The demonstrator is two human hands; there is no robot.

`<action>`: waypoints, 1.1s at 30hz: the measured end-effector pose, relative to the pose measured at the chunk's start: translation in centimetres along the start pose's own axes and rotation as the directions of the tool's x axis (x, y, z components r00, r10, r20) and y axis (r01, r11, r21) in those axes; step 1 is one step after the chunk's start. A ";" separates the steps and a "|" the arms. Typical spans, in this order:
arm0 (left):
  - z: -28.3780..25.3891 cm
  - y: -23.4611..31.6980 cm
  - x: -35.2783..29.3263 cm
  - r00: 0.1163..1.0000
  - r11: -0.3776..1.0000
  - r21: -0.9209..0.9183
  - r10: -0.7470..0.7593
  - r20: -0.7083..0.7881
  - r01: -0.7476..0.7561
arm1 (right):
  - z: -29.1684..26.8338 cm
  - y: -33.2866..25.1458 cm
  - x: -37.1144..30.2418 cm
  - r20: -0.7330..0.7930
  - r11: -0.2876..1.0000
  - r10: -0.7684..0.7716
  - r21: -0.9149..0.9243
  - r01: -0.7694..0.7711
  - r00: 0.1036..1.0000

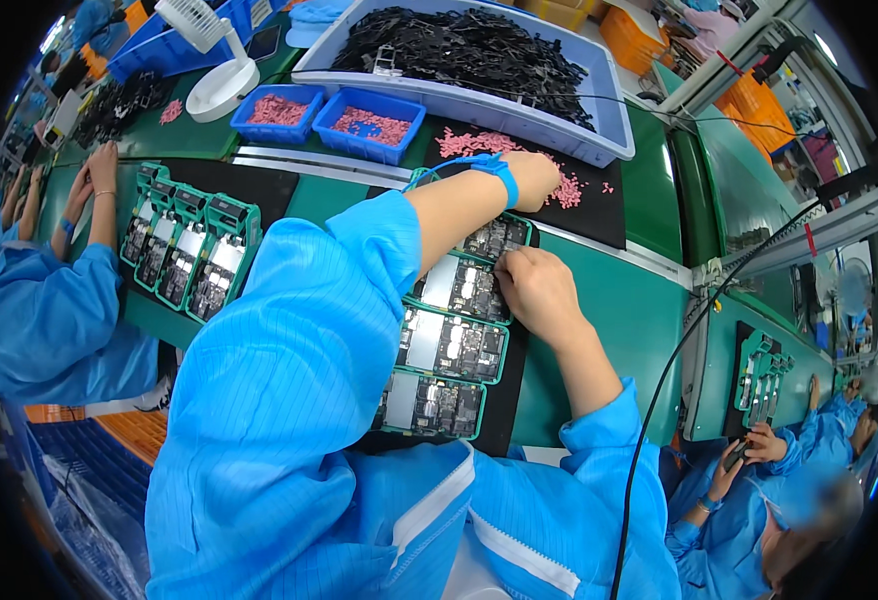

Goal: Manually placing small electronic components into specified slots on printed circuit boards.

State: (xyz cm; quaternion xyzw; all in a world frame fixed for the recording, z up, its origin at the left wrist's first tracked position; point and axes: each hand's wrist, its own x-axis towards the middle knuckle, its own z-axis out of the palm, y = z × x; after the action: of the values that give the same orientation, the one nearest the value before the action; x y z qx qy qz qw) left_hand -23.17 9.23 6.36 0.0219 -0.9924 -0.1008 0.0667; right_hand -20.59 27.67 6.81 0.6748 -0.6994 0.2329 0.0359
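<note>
Green-framed devices [456, 345] lie in a column on a dark mat [505, 405] before the person — each long axis runs roughly left-right, circuit boards toward the right. Right hand [542, 290]: fingers bunched at an upper device's right edge, can't tell if gripping. Left hand [535, 182]: curled at loose pink pieces [474, 143], fingertips hidden — grip unclear. Small blue bins [364, 148] hold pink pieces; pale tub [479, 104] holds black parts [459, 50].

Left forearm [454, 222]: bare, extended forward and across to the right. Left hand [532, 182]: fingers seemingly curled, tips hidden. Right forearm [589, 372]: partly bare, angled inward. Right hand [541, 292]: below the left one, fingers bent, directed leftward.
</note>
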 end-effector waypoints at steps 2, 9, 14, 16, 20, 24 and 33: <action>-0.5 0.3 -0.3 1.000 1.000 -0.009 -0.001 0.010 0.001 | 0.1 -0.4 -0.1 -0.028 0.999 -0.014 -0.039 0.013 1.000; -2.0 0.6 -1.9 0.997 0.999 0.045 -0.026 0.071 0.023 | -0.1 -1.3 0.4 0.049 0.964 -0.034 -0.262 0.046 0.998; -1.5 0.3 -2.1 0.993 0.992 0.122 -0.052 0.109 0.038 | -1.2 0.2 0.7 0.130 0.976 -0.100 -0.182 0.123 0.987; -1.6 0.5 -2.1 0.994 0.993 0.117 -0.042 0.101 0.031 | -1.8 0.4 -0.1 0.097 0.999 -0.051 0.005 0.051 0.994; -2.2 0.7 -2.7 0.993 0.994 0.104 -0.043 0.106 0.032 | -2.5 -0.6 -1.1 0.209 0.999 0.010 -0.049 0.001 0.978; -2.1 0.6 -2.4 0.991 0.993 0.112 -0.042 0.124 0.028 | -3.1 2.2 -0.9 0.096 0.959 0.044 0.274 -0.069 0.994; 0.3 -2.0 -1.2 0.998 0.996 -0.064 -0.058 -0.001 0.057 | -0.3 11.8 1.1 -0.151 0.880 0.464 0.195 -0.434 0.873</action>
State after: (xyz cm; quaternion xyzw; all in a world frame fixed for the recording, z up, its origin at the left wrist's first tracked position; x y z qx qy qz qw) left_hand -21.96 7.42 5.51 0.0485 -0.9876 -0.1341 0.0659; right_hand -32.11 26.51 4.24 0.4684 -0.8100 0.3528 -0.0042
